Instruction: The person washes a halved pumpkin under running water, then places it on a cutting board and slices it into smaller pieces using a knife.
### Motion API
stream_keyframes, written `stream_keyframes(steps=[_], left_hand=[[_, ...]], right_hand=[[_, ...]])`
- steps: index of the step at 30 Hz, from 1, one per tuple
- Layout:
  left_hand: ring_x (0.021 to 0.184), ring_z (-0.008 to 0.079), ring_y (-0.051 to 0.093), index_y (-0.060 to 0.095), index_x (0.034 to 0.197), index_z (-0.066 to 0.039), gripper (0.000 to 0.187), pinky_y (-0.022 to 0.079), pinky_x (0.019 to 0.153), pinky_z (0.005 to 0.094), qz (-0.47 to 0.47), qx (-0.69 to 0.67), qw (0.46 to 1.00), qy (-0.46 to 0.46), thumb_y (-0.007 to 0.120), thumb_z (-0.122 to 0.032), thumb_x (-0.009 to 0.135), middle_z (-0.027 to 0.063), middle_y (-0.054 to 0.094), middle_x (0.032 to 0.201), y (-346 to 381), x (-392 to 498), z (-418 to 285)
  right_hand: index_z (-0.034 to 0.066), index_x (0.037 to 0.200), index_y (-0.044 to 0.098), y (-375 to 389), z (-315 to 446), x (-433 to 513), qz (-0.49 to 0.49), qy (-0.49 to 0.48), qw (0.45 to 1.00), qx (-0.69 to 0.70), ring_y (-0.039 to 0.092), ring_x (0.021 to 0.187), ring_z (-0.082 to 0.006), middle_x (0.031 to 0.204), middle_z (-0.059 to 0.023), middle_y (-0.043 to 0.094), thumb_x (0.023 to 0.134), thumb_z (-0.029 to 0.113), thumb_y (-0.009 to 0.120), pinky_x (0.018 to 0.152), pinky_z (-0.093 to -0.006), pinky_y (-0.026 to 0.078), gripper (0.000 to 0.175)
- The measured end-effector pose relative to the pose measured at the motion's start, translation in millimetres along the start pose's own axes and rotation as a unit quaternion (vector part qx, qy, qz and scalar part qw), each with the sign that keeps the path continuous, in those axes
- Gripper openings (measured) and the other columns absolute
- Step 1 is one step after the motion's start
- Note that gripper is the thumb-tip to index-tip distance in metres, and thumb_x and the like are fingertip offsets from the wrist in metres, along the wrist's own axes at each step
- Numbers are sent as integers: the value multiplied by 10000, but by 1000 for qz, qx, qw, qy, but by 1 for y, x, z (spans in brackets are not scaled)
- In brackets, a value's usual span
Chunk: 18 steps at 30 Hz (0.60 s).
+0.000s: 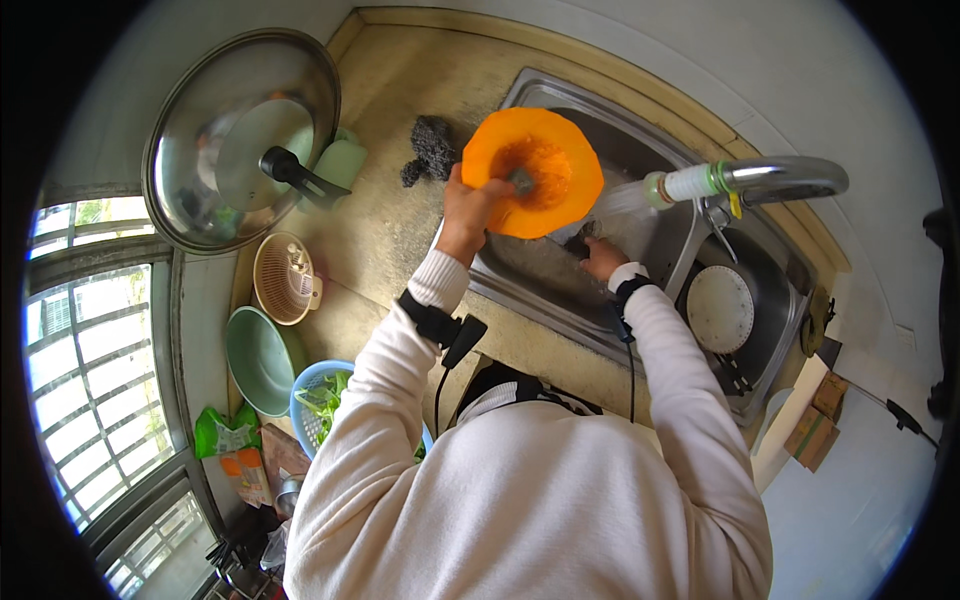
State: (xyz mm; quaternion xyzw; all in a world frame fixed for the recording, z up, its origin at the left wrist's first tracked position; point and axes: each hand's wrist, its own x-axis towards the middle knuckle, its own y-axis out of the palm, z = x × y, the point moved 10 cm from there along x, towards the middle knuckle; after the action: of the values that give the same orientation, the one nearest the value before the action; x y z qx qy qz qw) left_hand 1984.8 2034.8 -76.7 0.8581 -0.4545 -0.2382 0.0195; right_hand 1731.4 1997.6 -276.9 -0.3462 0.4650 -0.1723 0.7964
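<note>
My left hand (pixel 466 210) grips a cut, hollowed piece of pumpkin (pixel 568 172) with bright orange flesh, the thumb over its near left edge. A small grey-green patch shows in the middle of the hollow; I cannot tell what it is. The pumpkin is held over the left basin of a stainless steel sink (pixel 540 296). Lower down in that basin, my right hand (pixel 604 259) has its fingers around a dark object (pixel 578 244), too small to name. Beside them, water runs from the tap (pixel 776 180), whose spout carries a white and green nozzle (pixel 686 184).
A white plate (pixel 720 309) lies in the right basin. Dark mesh scrubbers (pixel 431 146) sit left of the sink. Along the left are a large pan lid (pixel 240 142), a pink basket (pixel 281 277), a green basin (pixel 259 360) and a blue colander (pixel 306 416) with leafy greens.
</note>
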Motion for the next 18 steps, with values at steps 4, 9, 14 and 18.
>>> stream_keyframes(steps=[4,9,14,18], left_hand=[[946,245,650,489,1213,20,509,547,821,352,-19,-24,1000,-3,673,67,741,132,632,1101,-30,-9,-9],[859,230,676,585,1121,29,339,567,780,338,-22,-46,998,30,638,22,786,121,672,976,-47,-13,-19],[846,223,672,587,1113,34,334,562,747,330,-33,-77,996,22,639,11,785,114,673,968,-45,-10,-16],[898,241,659,518,1183,22,445,542,786,347,-19,-87,996,5,642,39,756,127,656,1010,-39,-6,-12]], right_hand=[[10,1257,486,17,2,27,6,72,992,-98,546,1202,-358,1345,-206,523,930,188,547,908,-455,521,378],[-45,1221,469,11,14,20,-19,35,997,-67,653,972,-395,1076,-243,659,873,204,590,867,-469,528,445],[-33,1098,460,-57,39,-48,-102,-34,994,34,646,869,-437,978,-270,648,810,169,635,729,-512,513,393],[-6,1095,476,-118,66,-105,-213,-109,971,8,647,814,-425,923,-227,629,829,174,634,681,-490,521,358]])
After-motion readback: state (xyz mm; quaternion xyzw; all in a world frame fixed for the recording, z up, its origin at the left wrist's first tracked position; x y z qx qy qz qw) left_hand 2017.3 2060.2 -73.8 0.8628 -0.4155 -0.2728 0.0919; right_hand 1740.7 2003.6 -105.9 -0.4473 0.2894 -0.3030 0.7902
